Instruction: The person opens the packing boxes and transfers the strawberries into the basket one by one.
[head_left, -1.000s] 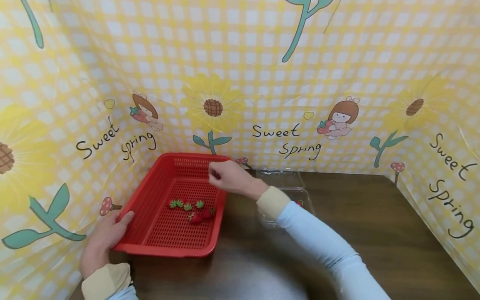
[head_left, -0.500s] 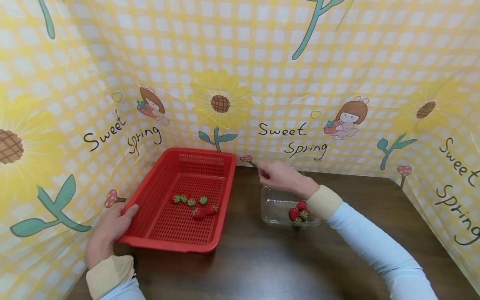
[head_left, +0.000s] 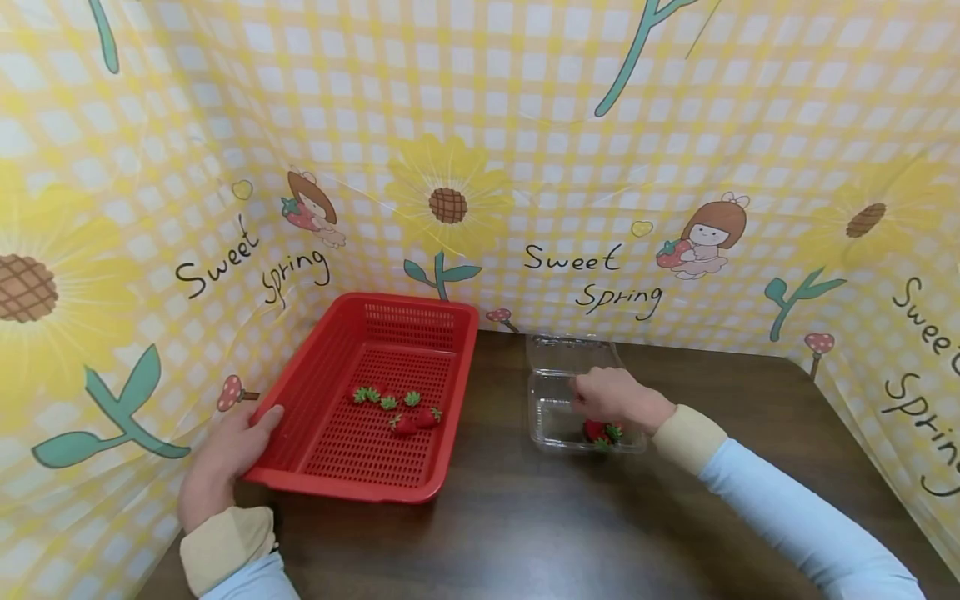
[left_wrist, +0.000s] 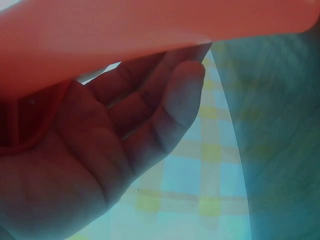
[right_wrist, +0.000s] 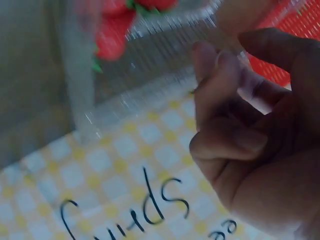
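Observation:
My left hand grips the near-left rim of a red plastic basket. Its thumb lies over the rim; in the left wrist view the fingers are under the basket's edge. Several strawberries with green leaves lie on the slotted floor. To the right, my right hand hovers over a clear plastic clamshell box, fingers bent. The right wrist view shows thumb and forefinger apart with nothing visible between them. Strawberries sit at the box's near right corner, partly hidden by the hand in the head view.
The clamshell's lid lies folded back towards the rear cloth. A dark wooden table carries everything. Yellow checked cloth printed with flowers and lettering hangs close at the back and both sides.
From above the basket, my right hand has swung right past the clamshell's lid, then down over the box. The left hand keeps its grip on the basket. The head view has shifted slightly.

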